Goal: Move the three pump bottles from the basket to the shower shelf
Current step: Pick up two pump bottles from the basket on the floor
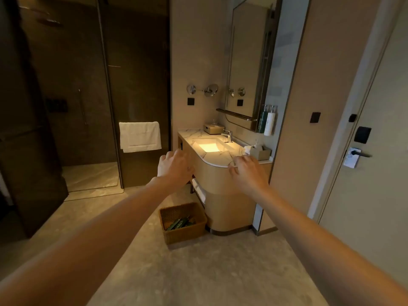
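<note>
A brown wicker basket (185, 234) stands on the floor at the foot of the vanity. Dark green pump bottles (180, 223) lie inside it on their sides; their number is hard to tell. My left hand (175, 167) and my right hand (246, 171) are stretched out in front of me at vanity height, well above the basket. Both hands hold nothing and their fingers are spread. The glass shower enclosure (106, 107) is to the left, dark inside. I cannot make out a shelf in it.
A curved vanity (223, 195) with a lit sink fills the middle. A white towel (140, 136) hangs on the shower glass. Two wall-mounted bottles (266, 122) sit beside the mirror. A door with a lever handle (359, 153) is on the right.
</note>
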The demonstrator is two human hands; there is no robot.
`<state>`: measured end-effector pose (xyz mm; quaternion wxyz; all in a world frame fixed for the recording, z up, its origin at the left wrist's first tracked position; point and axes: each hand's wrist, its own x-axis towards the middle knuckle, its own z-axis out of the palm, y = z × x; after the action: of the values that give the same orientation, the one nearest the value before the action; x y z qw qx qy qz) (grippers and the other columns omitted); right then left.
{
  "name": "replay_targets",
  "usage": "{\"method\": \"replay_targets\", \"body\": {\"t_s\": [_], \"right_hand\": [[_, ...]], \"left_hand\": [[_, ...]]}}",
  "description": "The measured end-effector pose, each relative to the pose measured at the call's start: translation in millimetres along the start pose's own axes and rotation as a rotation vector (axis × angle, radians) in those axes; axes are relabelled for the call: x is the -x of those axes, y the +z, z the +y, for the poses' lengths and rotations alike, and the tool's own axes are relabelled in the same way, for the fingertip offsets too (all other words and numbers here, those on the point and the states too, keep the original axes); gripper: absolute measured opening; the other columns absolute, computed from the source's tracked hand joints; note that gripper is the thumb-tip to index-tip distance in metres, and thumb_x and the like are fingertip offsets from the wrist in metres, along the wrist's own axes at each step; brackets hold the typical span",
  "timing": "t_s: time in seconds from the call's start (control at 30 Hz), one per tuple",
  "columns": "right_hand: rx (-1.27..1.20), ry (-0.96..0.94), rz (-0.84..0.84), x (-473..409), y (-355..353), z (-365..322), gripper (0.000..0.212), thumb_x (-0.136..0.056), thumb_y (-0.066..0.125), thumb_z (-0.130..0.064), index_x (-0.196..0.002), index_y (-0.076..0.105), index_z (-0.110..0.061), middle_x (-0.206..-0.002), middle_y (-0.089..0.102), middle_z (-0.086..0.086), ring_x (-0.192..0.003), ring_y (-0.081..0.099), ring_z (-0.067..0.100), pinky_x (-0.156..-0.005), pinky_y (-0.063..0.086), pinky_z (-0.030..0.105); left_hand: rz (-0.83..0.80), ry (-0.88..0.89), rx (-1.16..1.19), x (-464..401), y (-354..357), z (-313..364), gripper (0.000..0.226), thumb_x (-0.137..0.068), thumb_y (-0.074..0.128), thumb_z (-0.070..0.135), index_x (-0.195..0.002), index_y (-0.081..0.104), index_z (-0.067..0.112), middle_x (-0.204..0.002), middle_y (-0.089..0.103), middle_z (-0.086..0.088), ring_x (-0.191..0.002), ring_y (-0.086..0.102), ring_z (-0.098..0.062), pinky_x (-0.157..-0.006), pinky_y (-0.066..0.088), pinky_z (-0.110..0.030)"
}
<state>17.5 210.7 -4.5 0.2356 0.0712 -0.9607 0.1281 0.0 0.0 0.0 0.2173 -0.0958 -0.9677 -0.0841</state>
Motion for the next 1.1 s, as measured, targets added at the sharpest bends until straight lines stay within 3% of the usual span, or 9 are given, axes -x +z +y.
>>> {"method": "replay_targets", "body": {"t_s": [0.17, 0.4, 0.67, 1.0, 1.1], "right_hand": [[-0.020, 0.021, -0.047, -5.4, 38.2, -6.3, 0.040, -0.095, 0.041, -0.030, -0.128, 0.047, -0.008, -0.137, 0.046, 0.012, -0.129, 0.037, 0.029, -0.103, 0.036, 0.043], [-0.030, 0.045, -0.103, -24.7, 129.3, 3.9, 0.024, -0.092, 0.046, -0.030, -0.093, 0.055, -0.007, -0.098, 0.058, 0.011, -0.100, 0.052, 0.030, -0.079, 0.043, 0.041], [-0.062, 0.041, -0.267, -97.3, 268.7, 43.4, 0.039, -0.094, 0.041, -0.030, -0.124, 0.051, -0.006, -0.120, 0.056, 0.014, -0.119, 0.046, 0.032, -0.096, 0.043, 0.048], [-0.054, -0.026, -0.454, -207.2, 405.6, 62.1, 0.038, -0.094, 0.045, -0.032, -0.124, 0.052, -0.010, -0.124, 0.056, 0.012, -0.119, 0.047, 0.031, -0.095, 0.040, 0.042], [-0.090, -0.043, -0.485, -246.4, 410.4, 47.1, 0.037, -0.091, 0.049, -0.028, -0.122, 0.054, -0.009, -0.123, 0.057, 0.012, -0.117, 0.050, 0.029, -0.096, 0.041, 0.041]], "left_hand": [[-0.043, -0.023, -0.015, -1.2, 31.3, -23.6, 0.044, -0.094, 0.041, 0.037, -0.132, 0.045, 0.016, -0.136, 0.048, -0.007, -0.125, 0.044, -0.029, -0.101, 0.037, -0.041], [-0.136, -0.062, 0.010, -18.3, 109.3, -63.4, 0.045, -0.094, 0.041, 0.038, -0.134, 0.044, 0.019, -0.138, 0.047, -0.005, -0.127, 0.044, -0.028, -0.102, 0.038, -0.042], [-0.302, -0.132, -0.038, -85.7, 232.2, -114.5, 0.047, -0.094, 0.041, 0.040, -0.135, 0.043, 0.018, -0.139, 0.047, -0.006, -0.127, 0.044, -0.030, -0.102, 0.038, -0.043], [-0.488, -0.317, 0.002, -154.6, 356.2, -174.9, 0.049, -0.093, 0.041, 0.042, -0.136, 0.042, 0.017, -0.139, 0.047, -0.007, -0.125, 0.046, -0.029, -0.100, 0.038, -0.042], [-0.521, -0.338, 0.024, -187.2, 349.8, -195.3, 0.050, -0.093, 0.041, 0.043, -0.136, 0.041, 0.018, -0.141, 0.046, -0.007, -0.128, 0.045, -0.029, -0.102, 0.037, -0.042]]}}
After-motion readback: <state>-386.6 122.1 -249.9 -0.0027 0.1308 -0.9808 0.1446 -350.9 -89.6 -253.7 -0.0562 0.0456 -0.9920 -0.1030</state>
